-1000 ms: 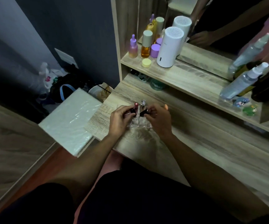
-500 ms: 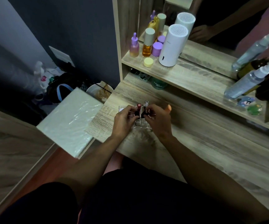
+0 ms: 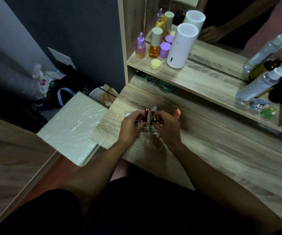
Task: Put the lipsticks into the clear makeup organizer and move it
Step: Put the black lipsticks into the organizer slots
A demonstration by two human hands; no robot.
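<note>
Organizer (image 3: 147,131), clear, on tabletop (image 3: 221,155) near left edge, gripped from both sides. Left hand (image 3: 131,126) closed on organizer's left side; vs 1.0 s ago, both hands and organizer sit farther back on tabletop. Red-capped lipstick (image 3: 146,112) and clear-capped lipstick (image 3: 153,110) upright in compartments, unchanged. Right hand (image 3: 166,127) closed on right side, thumb raised.

Organizer (image 3: 147,128) sits on surface (image 3: 204,150), near its left end. Left hand (image 3: 130,127) on its left side, right hand (image 3: 166,127) on its right. 2 lipsticks (image 3: 146,114) stand upright in it. Shelf (image 3: 196,78) runs behind, carrying bottles (image 3: 155,42) at left.
</note>
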